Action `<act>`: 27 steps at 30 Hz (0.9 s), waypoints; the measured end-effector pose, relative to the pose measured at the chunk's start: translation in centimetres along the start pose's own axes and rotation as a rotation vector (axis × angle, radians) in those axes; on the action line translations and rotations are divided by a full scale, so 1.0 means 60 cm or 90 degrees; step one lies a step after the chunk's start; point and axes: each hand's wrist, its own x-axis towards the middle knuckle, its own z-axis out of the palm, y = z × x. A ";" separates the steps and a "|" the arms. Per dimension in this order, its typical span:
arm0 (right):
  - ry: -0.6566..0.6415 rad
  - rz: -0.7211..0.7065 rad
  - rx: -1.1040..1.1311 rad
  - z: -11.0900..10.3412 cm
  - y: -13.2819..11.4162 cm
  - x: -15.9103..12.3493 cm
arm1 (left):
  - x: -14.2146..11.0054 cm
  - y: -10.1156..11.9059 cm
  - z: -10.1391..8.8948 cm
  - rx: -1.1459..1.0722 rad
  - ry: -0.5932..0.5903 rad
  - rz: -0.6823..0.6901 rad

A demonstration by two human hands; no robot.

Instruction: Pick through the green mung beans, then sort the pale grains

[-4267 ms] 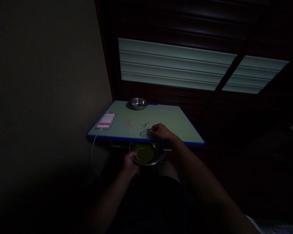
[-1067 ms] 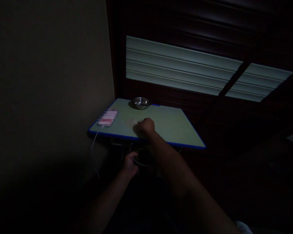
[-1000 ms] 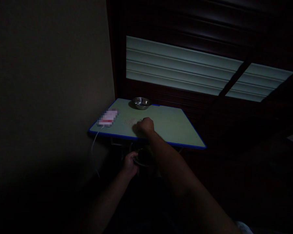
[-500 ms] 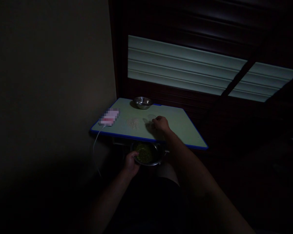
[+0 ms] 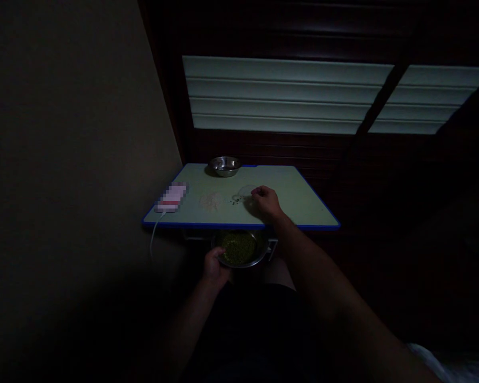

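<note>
My left hand (image 5: 215, 266) grips the near left rim of a metal bowl (image 5: 259, 259), thumb over the edge, just below the table's front edge. Small green grains, perhaps mung beans (image 5: 239, 248), lie in that bowl. Above the table, my right hand (image 5: 266, 202) has its fingertips pinched together; whatever they hold is too small or dark to make out. Beside those fingertips are a faint clear round thing (image 5: 245, 190) and several dark specks (image 5: 236, 200) on the tabletop. A pale scattered patch of small bits (image 5: 211, 200) lies further left.
The pale table (image 5: 303, 205) has a blue edge. At its back stands a second metal bowl (image 5: 225, 166). A blurred-out phone-like thing (image 5: 171, 197) with a white cable (image 5: 152, 239) lies at the left, near the wall (image 5: 83, 133). Dark slatted panels rise behind.
The view has turned and shifted slightly. Dark specks now show plainly on the table left of my right hand, which stays pinched. My left hand keeps its hold on the bowl.
</note>
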 end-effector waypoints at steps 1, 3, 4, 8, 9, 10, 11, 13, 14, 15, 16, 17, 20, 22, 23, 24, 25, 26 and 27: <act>0.005 -0.008 -0.016 0.001 0.000 0.000 | -0.001 0.001 0.001 0.003 -0.003 0.003; 0.018 -0.020 -0.050 0.003 -0.002 0.000 | -0.003 0.002 0.003 0.014 -0.005 0.004; 0.022 -0.023 -0.064 0.003 -0.004 -0.001 | -0.004 0.003 0.004 0.018 -0.005 0.006; 0.021 -0.021 -0.091 0.004 -0.010 -0.004 | -0.008 0.004 0.007 0.021 -0.003 0.024; 0.016 -0.017 -0.091 0.004 -0.011 -0.004 | -0.008 0.004 0.007 0.023 0.000 0.024; 0.009 -0.015 -0.090 0.004 -0.011 -0.005 | -0.008 0.004 0.007 0.026 0.003 0.021; 0.003 -0.013 -0.088 0.004 -0.010 -0.005 | -0.008 0.004 0.006 0.029 0.006 0.018; -0.003 -0.016 -0.087 0.005 -0.008 -0.004 | -0.007 0.002 0.004 0.028 0.003 0.017; -0.004 -0.017 -0.089 0.005 -0.007 -0.004 | -0.007 0.001 0.003 0.024 -0.003 0.018; -0.005 -0.019 -0.092 0.006 -0.006 -0.003 | -0.006 0.000 0.001 0.020 -0.011 0.019; -0.004 -0.019 -0.097 0.006 -0.005 -0.003 | -0.006 0.000 0.000 0.016 -0.019 0.020; -0.007 -0.020 -0.102 0.006 -0.004 -0.003 | -0.006 -0.001 -0.001 0.015 -0.025 0.020; -0.019 -0.023 -0.103 0.006 -0.003 -0.003 | -0.007 -0.002 -0.001 0.012 -0.027 0.023; -0.027 -0.021 -0.101 0.006 -0.005 -0.004 | -0.009 -0.001 0.000 0.013 -0.020 0.023; -0.030 -0.017 -0.102 0.006 -0.006 -0.005 | -0.010 -0.001 0.001 0.015 -0.016 0.024; -0.030 -0.012 -0.102 0.005 -0.007 -0.005 | -0.011 0.000 0.002 0.017 -0.011 0.026; -0.030 -0.008 -0.102 0.005 -0.008 -0.006 | -0.012 0.000 0.004 0.021 -0.007 0.026; -0.027 -0.004 -0.099 0.005 -0.008 -0.006 | -0.013 0.000 0.005 0.023 -0.003 0.027; -0.024 -0.002 -0.096 0.005 -0.009 -0.006 | -0.013 0.000 0.006 0.023 0.001 0.028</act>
